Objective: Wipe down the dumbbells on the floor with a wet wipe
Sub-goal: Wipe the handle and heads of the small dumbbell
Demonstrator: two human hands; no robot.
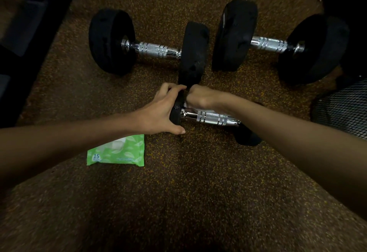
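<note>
step: near dumbbell [210, 117] is being wiped, work at the inner face of its left plate where handle meets plate
left hand [161, 112]: wrapped around the rim of the left plate, fingers over the top, thumb on the floor side; plate is braced by it
right hand [198, 96]: fisted, a white wet wipe [187, 105] is pinched under it against the plate/handle joint; only a sliver of wipe shows
near dumbbell position: on the speckled floor [178, 182], closest to the person, right plate partly hidden under the right forearm
other two: left dumbbell [147, 47] and right dumbbell [278, 43] lie farther back, side by side, untouched by either hand
wipe pack [116, 151]: green, on the floor just under the left forearm
progress: judged early to mid; wiped or unwiped state of the far pair cannot be told
next: wipe likely to be run along the chrome handle to the right plate, brace kept so the dumbbell is not rolled
</note>
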